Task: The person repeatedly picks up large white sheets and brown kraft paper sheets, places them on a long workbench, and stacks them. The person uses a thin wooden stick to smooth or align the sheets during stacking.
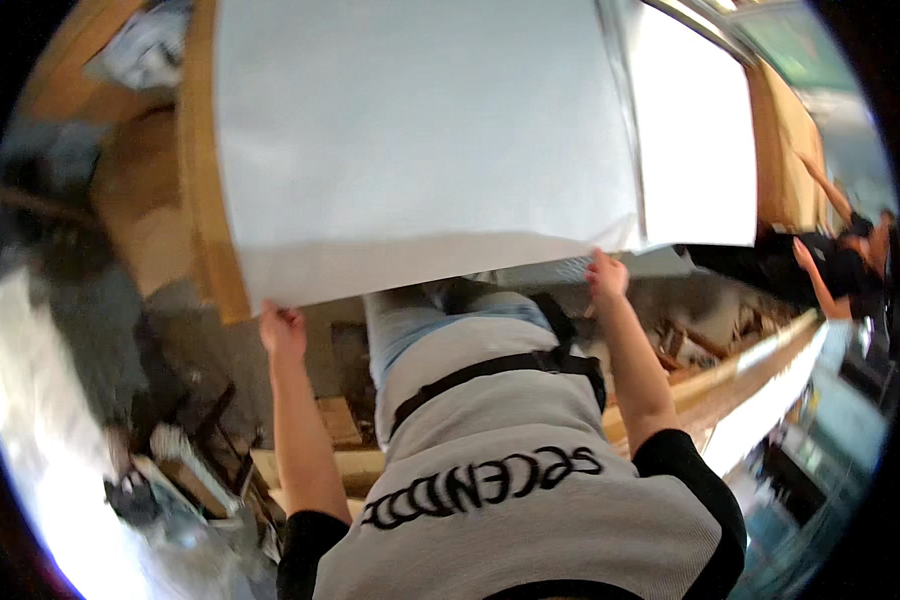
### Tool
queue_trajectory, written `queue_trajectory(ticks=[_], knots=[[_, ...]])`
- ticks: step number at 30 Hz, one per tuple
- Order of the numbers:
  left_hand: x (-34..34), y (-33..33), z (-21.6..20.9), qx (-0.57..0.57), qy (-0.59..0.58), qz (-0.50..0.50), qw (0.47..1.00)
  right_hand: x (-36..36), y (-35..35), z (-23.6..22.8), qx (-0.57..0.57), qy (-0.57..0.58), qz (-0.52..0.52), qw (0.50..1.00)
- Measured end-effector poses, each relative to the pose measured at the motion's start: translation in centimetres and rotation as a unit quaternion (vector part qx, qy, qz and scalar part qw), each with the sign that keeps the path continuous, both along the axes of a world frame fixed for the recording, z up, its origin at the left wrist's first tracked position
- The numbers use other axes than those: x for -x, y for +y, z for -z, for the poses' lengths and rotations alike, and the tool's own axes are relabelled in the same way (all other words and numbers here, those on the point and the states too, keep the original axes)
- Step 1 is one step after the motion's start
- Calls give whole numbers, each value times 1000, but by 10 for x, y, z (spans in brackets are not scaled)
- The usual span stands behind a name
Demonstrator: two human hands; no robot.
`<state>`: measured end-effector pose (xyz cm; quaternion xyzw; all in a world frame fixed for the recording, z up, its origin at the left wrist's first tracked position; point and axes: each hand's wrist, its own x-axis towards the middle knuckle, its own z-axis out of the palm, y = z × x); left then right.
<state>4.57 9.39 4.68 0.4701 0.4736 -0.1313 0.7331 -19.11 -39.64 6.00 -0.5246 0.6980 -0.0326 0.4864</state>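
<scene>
A large white sheet (420, 130) lies over a work surface in front of me. Its near edge bends slightly along a crease. At the sheet's near left corner, my left hand (284, 325) is closed in a pinch on the edge. My right hand (607, 275) pinches the same edge close to the near right corner, where the sheet is a little wrinkled. A second, brighter white sheet (695, 140) lies alongside on the right, with a narrow dark line between the two. Brown wood-like board (202, 180) shows along the left side beneath the sheet.
At the far right another person (850, 255) in dark clothing reaches with bare arms toward the brown board (785, 150) there. A long wooden beam (730, 385) runs behind me on the right. Scraps and wood pieces (185, 470) clutter the floor at lower left.
</scene>
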Motion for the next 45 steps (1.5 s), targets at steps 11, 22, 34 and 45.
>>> queue_trajectory(ticks=[11,22,34,45], knots=[[-6,17,19,-15,11,22,1000,-13,34,-11,-158,-132,66,976],[-8,-27,-11,61,51,119,990,-6,45,5,-128,-215,44,967],[-72,-93,-116,-118,-191,355,907,-35,65,-25,-41,-232,-11,972],[-121,-261,-355,-6,-547,421,724,135,82,-260,110,-400,245,876]])
